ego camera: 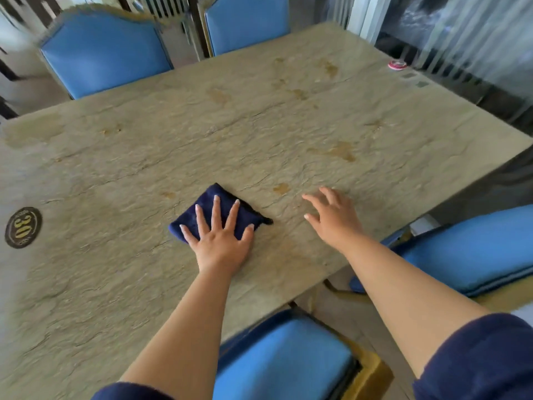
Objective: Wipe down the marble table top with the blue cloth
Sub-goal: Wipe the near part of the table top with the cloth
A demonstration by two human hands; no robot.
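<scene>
A folded dark blue cloth (222, 202) lies on the beige marble table top (259, 125), near its front edge. My left hand (219, 238) presses flat on the cloth with fingers spread, covering its near half. To the right of the cloth my right hand (331, 215) hovers or rests lightly on the bare marble, fingers apart and empty. Brownish stains mark the stone in several spots.
Blue upholstered chairs stand around the table: two at the far side (103, 50), (248, 21), one at the right (473, 249), one below me (282, 359). A round dark "30" coaster (23, 227) lies at the left, and a small red-and-white object (397, 65) at the far right corner.
</scene>
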